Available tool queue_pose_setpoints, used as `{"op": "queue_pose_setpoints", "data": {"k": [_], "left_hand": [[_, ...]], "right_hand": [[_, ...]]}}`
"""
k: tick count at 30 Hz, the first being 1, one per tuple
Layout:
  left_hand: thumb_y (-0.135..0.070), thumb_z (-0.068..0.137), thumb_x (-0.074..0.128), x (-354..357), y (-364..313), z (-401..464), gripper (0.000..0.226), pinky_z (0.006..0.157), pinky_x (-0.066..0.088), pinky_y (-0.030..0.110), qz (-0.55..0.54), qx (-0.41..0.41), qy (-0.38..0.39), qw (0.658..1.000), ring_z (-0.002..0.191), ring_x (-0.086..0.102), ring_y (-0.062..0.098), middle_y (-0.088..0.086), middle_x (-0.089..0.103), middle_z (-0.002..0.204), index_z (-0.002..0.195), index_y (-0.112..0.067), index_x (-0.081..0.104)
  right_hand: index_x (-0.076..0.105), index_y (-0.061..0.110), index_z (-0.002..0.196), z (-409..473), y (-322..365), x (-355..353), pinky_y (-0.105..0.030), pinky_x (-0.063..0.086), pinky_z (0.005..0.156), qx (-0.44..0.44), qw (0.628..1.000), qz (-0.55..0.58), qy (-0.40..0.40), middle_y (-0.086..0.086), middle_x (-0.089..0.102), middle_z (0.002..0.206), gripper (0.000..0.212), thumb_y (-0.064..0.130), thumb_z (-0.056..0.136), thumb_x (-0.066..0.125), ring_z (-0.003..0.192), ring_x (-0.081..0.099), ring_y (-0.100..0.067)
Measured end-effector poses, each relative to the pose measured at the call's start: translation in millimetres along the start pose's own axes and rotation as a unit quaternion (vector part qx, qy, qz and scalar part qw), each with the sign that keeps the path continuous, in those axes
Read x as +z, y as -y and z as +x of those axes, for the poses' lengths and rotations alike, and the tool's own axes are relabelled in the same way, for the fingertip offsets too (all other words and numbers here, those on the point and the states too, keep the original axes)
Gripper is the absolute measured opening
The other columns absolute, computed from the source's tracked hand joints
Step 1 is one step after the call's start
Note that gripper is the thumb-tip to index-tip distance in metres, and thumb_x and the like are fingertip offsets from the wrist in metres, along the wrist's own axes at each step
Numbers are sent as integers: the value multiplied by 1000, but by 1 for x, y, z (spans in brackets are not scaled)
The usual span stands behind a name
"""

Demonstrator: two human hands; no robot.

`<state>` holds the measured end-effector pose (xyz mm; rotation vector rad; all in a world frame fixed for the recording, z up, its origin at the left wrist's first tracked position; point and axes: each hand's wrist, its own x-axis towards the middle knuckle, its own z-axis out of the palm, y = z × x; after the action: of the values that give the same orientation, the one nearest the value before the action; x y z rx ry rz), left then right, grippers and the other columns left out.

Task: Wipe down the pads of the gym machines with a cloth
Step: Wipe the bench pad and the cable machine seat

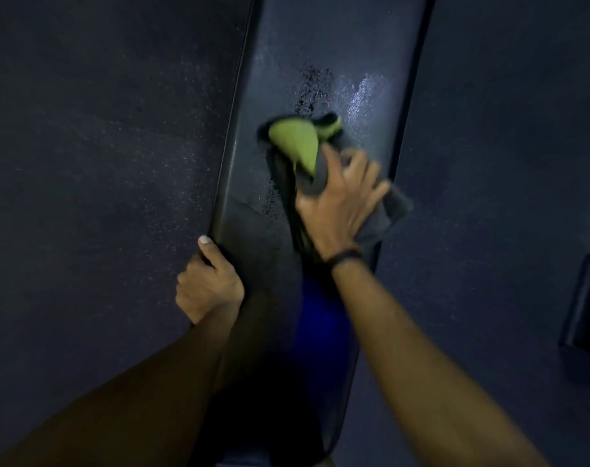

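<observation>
Right hand (340,197) presses grey-green cloth (297,146) on wet pad (320,79); left hand (207,284) grips pad edge.

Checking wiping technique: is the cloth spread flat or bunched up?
Bunched: the cloth is crumpled under the right hand, green and grey folds sticking out over the pad.

Glossy wet pad (320,62), soft cloth (295,143)

I see the right hand (340,200) pressing a grey-green cloth (300,153) onto the dark bench pad (320,62), wet sheen just beyond it. Left hand (209,284) grips the pad's left edge.
</observation>
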<state>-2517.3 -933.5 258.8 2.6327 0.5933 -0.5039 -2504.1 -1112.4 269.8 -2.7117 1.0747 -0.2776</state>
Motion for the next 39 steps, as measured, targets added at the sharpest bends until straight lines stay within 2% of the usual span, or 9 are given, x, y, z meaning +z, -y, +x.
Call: {"op": "queue_pose_setpoints", "data": {"k": [5,9,13,15,19,26,30,36,39], "left_hand": [[-54,106,18,0,2,0,75,77,36,42,2,1,3,1000,91,61,42,23,68,93,90,-1,70],[-55,105,19,-2,2,0,75,74,35,41,-10,0,9,1000,86,60,40,22,67,90,88,-2,69],[-59,103,19,1,-1,1,78,78,45,47,-22,-19,-5,1000,87,61,43,23,69,92,93,-4,73],[-60,102,19,1,1,1,79,79,46,47,-21,-31,-9,999,88,62,43,23,70,93,94,-5,74],[-54,105,22,-4,1,0,71,80,43,46,-11,-9,23,1000,95,62,46,26,69,99,100,-3,71],[-53,105,25,-2,2,0,68,72,32,40,-29,10,5,1000,87,63,43,21,69,89,93,-5,71],[-54,105,24,-3,3,0,68,73,36,42,-29,9,11,999,89,63,44,21,70,90,94,-5,70],[-54,105,23,-7,0,0,68,82,43,47,-18,-2,36,999,96,62,46,27,68,99,98,-4,68],[-55,104,20,-9,3,1,69,83,43,47,-12,-2,47,999,96,62,44,26,68,99,98,-5,68]], "right_hand": [[70,27,110,36,7,7,-38,28,75,-5,1000,-17,-12,-4,58,99,40,42,72,64,91,52,-26],[66,24,121,-61,-8,-17,-33,19,77,-30,998,-7,56,-9,58,107,52,47,74,57,96,45,-25],[58,27,121,-184,-22,-43,-40,27,75,-52,989,-31,133,-14,60,107,57,53,71,58,93,43,-29],[55,28,120,-204,-19,-43,-41,27,75,-62,987,-39,142,-11,56,110,58,54,68,59,93,43,-30],[64,28,114,-138,10,-23,-39,27,76,-67,994,-2,87,-7,55,106,52,55,69,65,93,45,-27],[71,28,105,32,64,24,-37,28,75,-21,999,-10,-29,-4,58,95,44,58,73,66,88,53,-26],[70,27,114,-2,53,11,-37,26,75,-61,998,-9,9,-5,58,99,48,55,75,64,91,51,-26],[62,27,120,-150,5,-27,-38,25,74,-81,989,-24,125,-9,58,106,57,55,70,63,92,45,-27],[66,26,114,-157,8,-29,-38,26,74,-59,992,-13,115,-7,58,103,55,56,68,64,90,45,-27]]}}
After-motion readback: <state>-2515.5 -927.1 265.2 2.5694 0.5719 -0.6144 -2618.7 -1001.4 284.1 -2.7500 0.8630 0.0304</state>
